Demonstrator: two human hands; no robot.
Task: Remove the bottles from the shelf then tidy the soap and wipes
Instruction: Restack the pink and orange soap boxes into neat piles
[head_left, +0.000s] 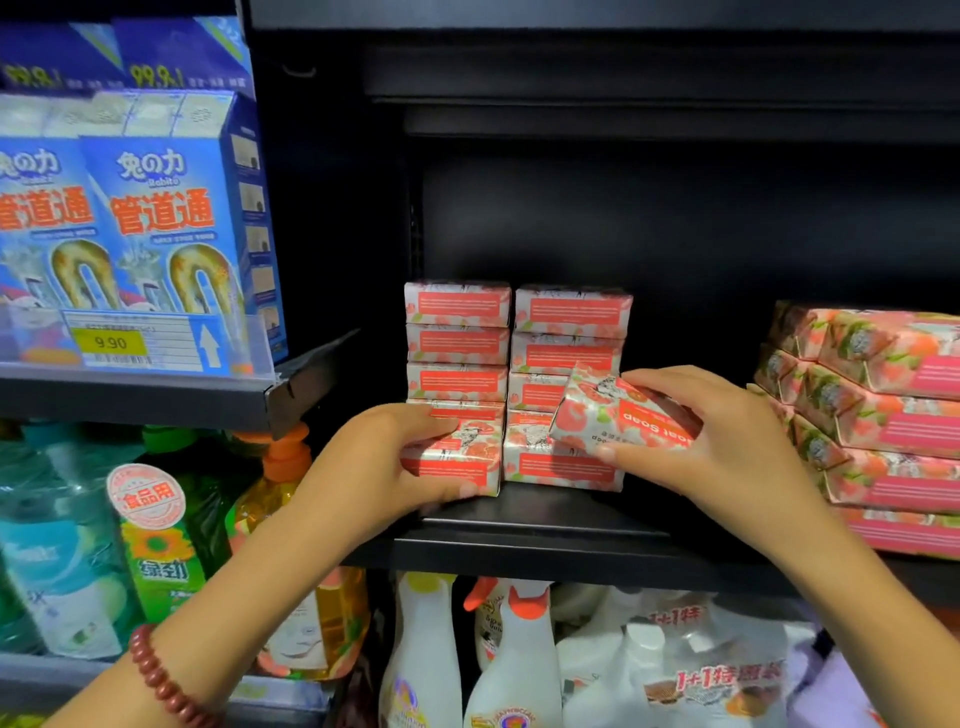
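Note:
Two stacks of pink-and-white soap boxes (511, 343) stand side by side on the black shelf (545, 525). My left hand (384, 457) grips the bottom box (457, 457) of the left stack, thumb underneath. My right hand (711, 436) holds a loose soap box (618, 415), tilted, in front of the right stack. A pile of larger pink floral packs (883, 415) lies at the right of the same shelf. No bottle stands on this shelf.
Blue drain-cleaner boxes (156, 223) fill the upper left shelf above a 9.90 price tag (109, 343). Green, orange and teal detergent bottles (166, 530) stand lower left. White spray bottles (519, 654) with orange triggers sit below the soap shelf.

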